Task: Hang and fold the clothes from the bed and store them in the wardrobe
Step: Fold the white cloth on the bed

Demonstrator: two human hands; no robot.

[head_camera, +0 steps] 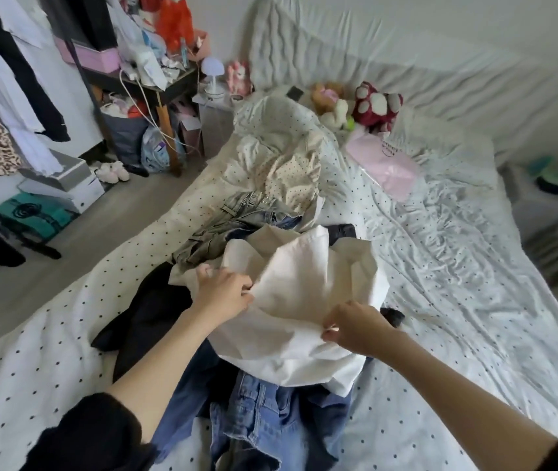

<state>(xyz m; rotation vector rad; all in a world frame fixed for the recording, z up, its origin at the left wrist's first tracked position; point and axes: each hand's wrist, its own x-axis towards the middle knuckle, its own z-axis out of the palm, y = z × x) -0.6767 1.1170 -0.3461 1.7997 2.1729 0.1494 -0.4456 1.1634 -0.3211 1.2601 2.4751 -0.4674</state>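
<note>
A cream white garment (301,287) lies bunched on top of a clothes pile in the middle of the bed (457,266). My left hand (225,290) pinches its left edge. My right hand (355,326) pinches a fold at its near right side. Under it lie blue jeans (257,409), a black garment (148,317) to the left, and grey washed jeans (237,215) further back. A crumpled dotted cream top (288,175) sits behind those.
A clothes rack with hanging garments (5,79) stands at the left over boxes (63,181) on the floor. A cluttered dark table (155,79) is beside the bed's head. Plush toys (372,103) and a pink bag (386,164) lie near the pillows.
</note>
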